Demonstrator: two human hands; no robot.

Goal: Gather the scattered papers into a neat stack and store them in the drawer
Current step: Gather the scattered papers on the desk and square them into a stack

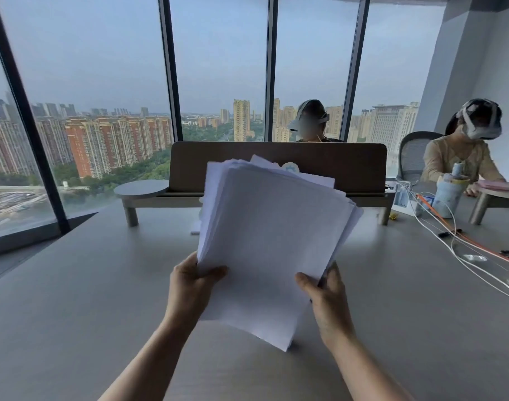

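Observation:
A thick bundle of white papers [272,235] is held up above the grey table [88,299], tilted toward me, its sheets fanned and uneven at the top and right edges. My left hand [194,287] grips the bundle's lower left edge, thumb on the front sheet. My right hand [325,302] grips the lower right edge, thumb on the front as well. One more white sheet [196,227] lies flat on the table behind the bundle, mostly hidden. No drawer is in view.
A brown desk divider with a shelf on legs [279,169] crosses the table behind the papers. White and orange cables [461,250] and a bottle [449,195] lie at the right. Two people with headsets sit beyond. Large windows stand at the left and back.

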